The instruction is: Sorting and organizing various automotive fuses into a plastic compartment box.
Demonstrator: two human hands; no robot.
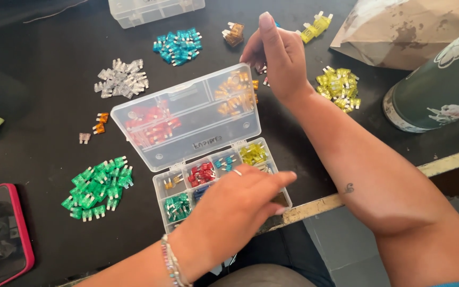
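A clear plastic compartment box (161, 185) lies open near the table's front edge, its lid (187, 117) standing up behind it. Its cells hold small blade fuses sorted by colour: green, red, blue, yellow, orange. My left hand (235, 204) rests flat over the box's right front cells, fingers together, holding nothing that I can see. My right hand (277, 56) is raised behind the lid, fingers pinched downward over small fuses by the lid's right edge; whether it grips one is hidden.
Loose fuse piles lie on the black table: green (98, 187), clear (120, 77), blue (178, 45), yellow (339, 87), brown (234, 33). A red-cased phone (0, 234) sits at front left, a second clear box (152, 9) at the back, a green bottle (442, 79) and paper bag (405, 29) at right.
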